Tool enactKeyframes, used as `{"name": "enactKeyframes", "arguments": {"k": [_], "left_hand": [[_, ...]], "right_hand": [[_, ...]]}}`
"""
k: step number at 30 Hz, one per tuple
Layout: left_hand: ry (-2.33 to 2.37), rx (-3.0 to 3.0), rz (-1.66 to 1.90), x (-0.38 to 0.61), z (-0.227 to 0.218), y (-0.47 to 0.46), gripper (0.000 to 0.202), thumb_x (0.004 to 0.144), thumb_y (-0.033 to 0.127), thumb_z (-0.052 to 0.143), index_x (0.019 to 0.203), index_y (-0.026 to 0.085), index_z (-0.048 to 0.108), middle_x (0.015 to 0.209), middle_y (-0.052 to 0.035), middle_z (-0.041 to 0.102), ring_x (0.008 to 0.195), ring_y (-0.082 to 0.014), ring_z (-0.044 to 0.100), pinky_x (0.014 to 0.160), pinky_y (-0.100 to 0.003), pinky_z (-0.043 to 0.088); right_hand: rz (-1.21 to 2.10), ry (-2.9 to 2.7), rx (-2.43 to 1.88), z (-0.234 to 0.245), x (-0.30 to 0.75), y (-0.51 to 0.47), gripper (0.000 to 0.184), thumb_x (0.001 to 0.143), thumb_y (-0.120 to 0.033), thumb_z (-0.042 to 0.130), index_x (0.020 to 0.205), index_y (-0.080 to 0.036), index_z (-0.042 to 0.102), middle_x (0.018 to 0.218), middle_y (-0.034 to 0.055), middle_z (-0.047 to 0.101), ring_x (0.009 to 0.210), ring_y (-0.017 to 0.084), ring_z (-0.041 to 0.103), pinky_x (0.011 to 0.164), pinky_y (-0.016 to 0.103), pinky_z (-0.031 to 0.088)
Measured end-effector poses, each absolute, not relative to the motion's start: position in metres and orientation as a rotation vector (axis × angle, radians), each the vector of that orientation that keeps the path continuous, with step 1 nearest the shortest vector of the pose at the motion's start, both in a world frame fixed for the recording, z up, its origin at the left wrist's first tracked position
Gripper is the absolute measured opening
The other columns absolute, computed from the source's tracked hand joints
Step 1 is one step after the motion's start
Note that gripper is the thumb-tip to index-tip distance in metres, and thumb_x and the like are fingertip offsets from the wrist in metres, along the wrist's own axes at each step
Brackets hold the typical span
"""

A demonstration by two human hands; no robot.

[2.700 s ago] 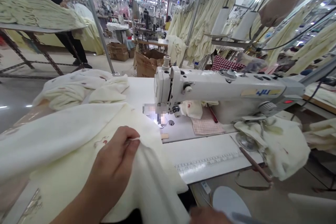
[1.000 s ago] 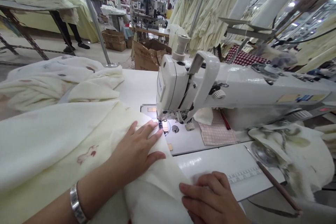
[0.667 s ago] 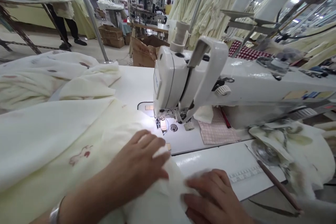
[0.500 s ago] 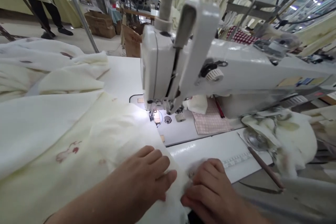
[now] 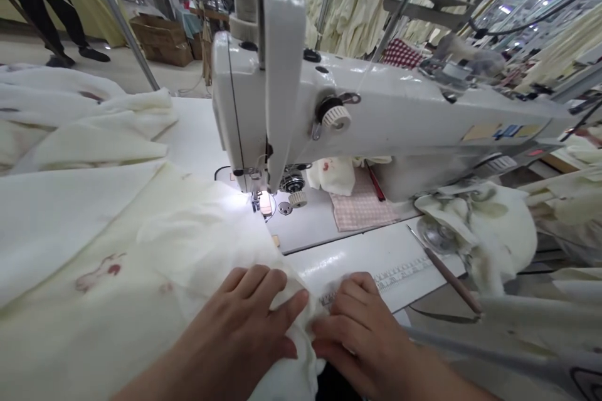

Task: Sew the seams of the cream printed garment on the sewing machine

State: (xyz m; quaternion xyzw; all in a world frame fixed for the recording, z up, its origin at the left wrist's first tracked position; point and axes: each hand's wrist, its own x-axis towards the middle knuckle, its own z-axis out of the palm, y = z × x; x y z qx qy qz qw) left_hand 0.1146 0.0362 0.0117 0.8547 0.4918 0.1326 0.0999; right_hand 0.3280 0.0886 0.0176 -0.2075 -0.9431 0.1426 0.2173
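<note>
Cream fabric (image 5: 197,250) with small reddish motifs spreads across the left of the sewing table, reaching the presser foot (image 5: 255,202) of a white sewing machine (image 5: 244,106). My left hand (image 5: 249,313) lies on the fabric near its right edge, fingers bent, thumb and index finger apart. Close beside it, my right hand (image 5: 352,326) is closed, pinching the fabric's edge between thumb and fingers. The needle area is lit, and the fabric's edge runs from there down to my hands. My right fingertips are partly hidden.
A printed ruler scale (image 5: 399,276) runs along the table's front. A pointed tool with a brown handle (image 5: 451,279) lies at right, by crumpled cream cloth (image 5: 503,232). Pink checked cloth (image 5: 362,207) sits under the machine arm. More fabric (image 5: 89,119) is heaped at left; a person's legs (image 5: 70,28) show behind.
The view has turned, so the machine and table appear farther left. My right hand has come closer to my left hand at the fabric's edge. The fabric still lies at the presser foot.
</note>
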Motion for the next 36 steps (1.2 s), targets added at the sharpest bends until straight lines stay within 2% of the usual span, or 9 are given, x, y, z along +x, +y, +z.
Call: {"name": "enactKeyframes", "arguments": {"k": [3,6,9,12,17,21,23,29,36], "left_hand": [[1.446,2.502,0.454,0.114,0.016,0.038,0.039,0.081,0.04,0.062,0.117,0.029,0.052,0.094,-0.0036,0.058,0.081,-0.0218,0.051,0.069,-0.036,0.042],[1.556,2.45,0.56,0.108,0.024,0.048,0.027,0.09,0.029,0.047,0.117,0.023,0.053,0.09,-0.005,0.061,0.078,-0.0201,0.055,0.068,-0.035,0.045],[1.945,2.456,0.555,0.098,0.022,0.057,0.037,0.093,0.032,0.038,0.121,0.012,0.05,0.114,-0.0182,0.059,0.105,-0.0324,0.054,0.087,-0.055,0.041],[2.147,2.504,0.431,0.089,0.009,0.055,0.055,0.092,0.046,0.035,0.127,0.005,0.045,0.136,-0.0272,0.042,0.127,-0.0438,0.036,0.094,-0.068,0.028],[2.161,2.499,0.479,0.087,-0.002,0.043,0.053,0.092,0.047,0.034,0.125,0.008,0.046,0.139,-0.0205,0.043,0.129,-0.0376,0.038,0.097,-0.062,0.033],[2.18,2.482,0.493,0.089,0.0,0.042,0.049,0.09,0.045,0.037,0.122,0.009,0.049,0.138,-0.0189,0.045,0.128,-0.0358,0.04,0.099,-0.061,0.032],[2.189,2.476,0.484,0.09,0.0,0.043,0.05,0.09,0.045,0.037,0.122,0.009,0.049,0.138,-0.0189,0.044,0.129,-0.0355,0.039,0.1,-0.06,0.031],[2.242,2.467,0.386,0.094,0.0,0.042,0.052,0.09,0.045,0.035,0.121,0.007,0.051,0.141,-0.0236,0.037,0.129,-0.0402,0.036,0.097,-0.07,0.023],[2.158,2.425,0.382,0.084,0.0,0.047,0.05,0.091,0.046,0.035,0.124,0.011,0.049,0.144,-0.0217,0.034,0.132,-0.0387,0.032,0.097,-0.069,0.024]], "right_hand": [[0.337,-2.693,-0.547,0.02,0.329,0.093,0.015,0.093,-0.025,0.047,0.095,-0.017,0.06,0.067,-0.0005,0.054,0.065,0.015,0.043,0.068,0.032,0.03],[0.286,-2.756,-0.47,0.022,0.328,0.097,0.015,0.092,-0.021,0.047,0.091,-0.016,0.061,0.065,0.0002,0.053,0.065,0.015,0.042,0.066,0.032,0.03],[0.239,-2.803,-0.362,0.025,0.325,0.102,0.014,0.09,-0.016,0.048,0.088,-0.015,0.062,0.063,-0.0001,0.053,0.062,0.015,0.04,0.065,0.032,0.03],[0.175,-2.826,-0.259,0.029,0.324,0.108,0.01,0.089,-0.015,0.052,0.087,-0.014,0.062,0.06,-0.0016,0.052,0.06,0.013,0.038,0.067,0.032,0.031],[0.048,-2.878,-0.154,0.033,0.325,0.115,0.01,0.089,-0.015,0.053,0.088,-0.015,0.062,0.06,-0.0027,0.051,0.06,0.013,0.038,0.07,0.034,0.033],[0.006,-2.861,-0.149,0.035,0.321,0.115,0.014,0.087,-0.012,0.052,0.096,-0.013,0.062,0.06,-0.0022,0.051,0.059,0.014,0.038,0.07,0.035,0.032],[0.01,-2.868,-0.132,0.035,0.318,0.116,0.014,0.086,-0.009,0.05,0.09,-0.013,0.063,0.06,-0.0014,0.051,0.059,0.014,0.038,0.07,0.036,0.033],[0.039,-2.858,-0.089,0.032,0.318,0.122,0.012,0.083,-0.009,0.051,0.085,-0.011,0.062,0.06,-0.0006,0.051,0.059,0.014,0.036,0.07,0.036,0.033],[0.101,-2.937,-0.056,0.033,0.319,0.125,0.014,0.086,-0.009,0.051,0.092,-0.013,0.063,0.059,-0.0018,0.055,0.058,0.014,0.041,0.069,0.035,0.033]]}}
